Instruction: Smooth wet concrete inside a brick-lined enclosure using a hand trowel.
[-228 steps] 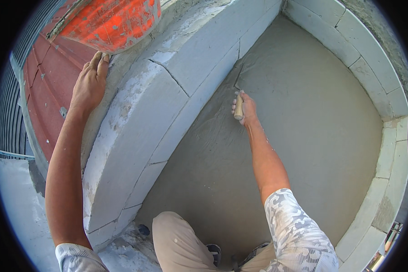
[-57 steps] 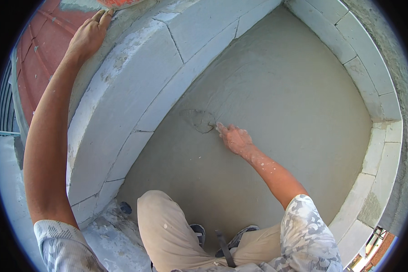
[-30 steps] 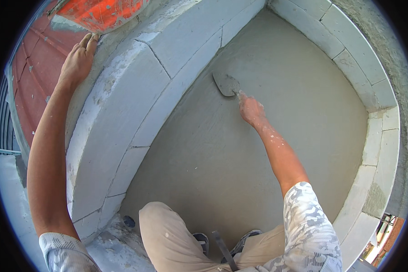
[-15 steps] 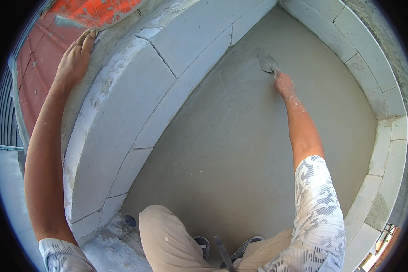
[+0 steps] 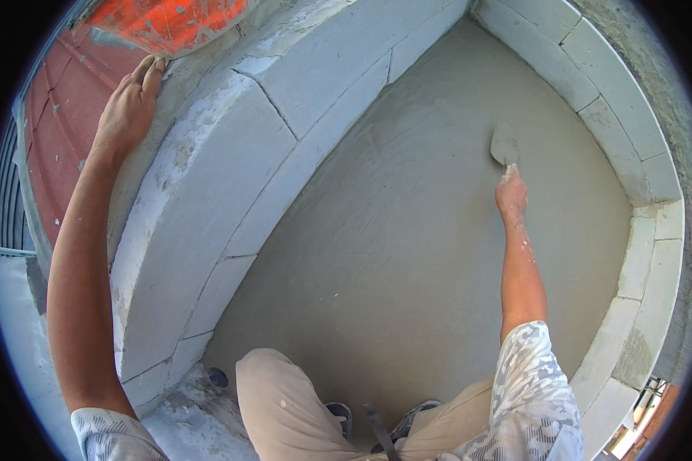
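Note:
My right hand [image 5: 511, 194] is closed round the handle of a trowel [image 5: 504, 144]. Its pointed metal blade lies on or just over the smooth grey mortar surface [image 5: 377, 246], tip facing the far side. Pale splashes dot the back of my right hand and wrist. On the left, my left hand [image 5: 129, 109] rests flat on the rough ledge [image 5: 150, 165] behind the block wall, its fingers stretched out beside an orange-red, mortar-stained bucket or sheet [image 5: 169, 21]. Nothing shows in that hand.
Pale block walls [image 5: 207, 184] border the grey surface on the left, and a lower course [image 5: 623, 138] curves round the right. My bent knees [image 5: 284, 392] and shoes are at the bottom. A small dark round opening or cap [image 5: 217, 376] sits near the left corner; reddish sheeting [image 5: 58, 123] lies beyond.
My right hand and the trowel have moved right and nearer to me, and the blade has turned to point more straight ahead. My left hand has stayed on the ledge.

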Demonstrator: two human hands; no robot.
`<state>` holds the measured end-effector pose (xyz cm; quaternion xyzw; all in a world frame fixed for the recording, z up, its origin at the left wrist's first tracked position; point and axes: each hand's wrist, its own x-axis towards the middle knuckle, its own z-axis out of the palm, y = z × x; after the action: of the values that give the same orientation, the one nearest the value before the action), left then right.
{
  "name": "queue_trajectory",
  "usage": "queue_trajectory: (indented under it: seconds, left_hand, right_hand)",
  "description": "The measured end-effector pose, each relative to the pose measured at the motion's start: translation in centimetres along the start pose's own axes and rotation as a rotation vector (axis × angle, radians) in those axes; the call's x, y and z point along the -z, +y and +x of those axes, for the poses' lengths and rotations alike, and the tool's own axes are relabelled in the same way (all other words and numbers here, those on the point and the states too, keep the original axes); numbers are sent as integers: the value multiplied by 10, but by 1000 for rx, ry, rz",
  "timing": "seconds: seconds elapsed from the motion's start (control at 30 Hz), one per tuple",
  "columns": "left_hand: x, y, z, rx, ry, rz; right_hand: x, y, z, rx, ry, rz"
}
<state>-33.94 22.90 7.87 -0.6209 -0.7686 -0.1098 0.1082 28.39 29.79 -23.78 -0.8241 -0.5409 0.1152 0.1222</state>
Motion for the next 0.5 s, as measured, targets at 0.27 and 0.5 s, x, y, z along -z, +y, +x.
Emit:
queue_trajectory:
  seconds: [0.27, 0.5]
  left_hand:
    - [1, 1, -2, 13, -22, -7]
    - [-1, 0, 3, -1, -20, 4]
  right_hand:
    - [-36, -132, -105, 493, -353, -106]
    - [-44, -60, -24, 200, -156, -119]
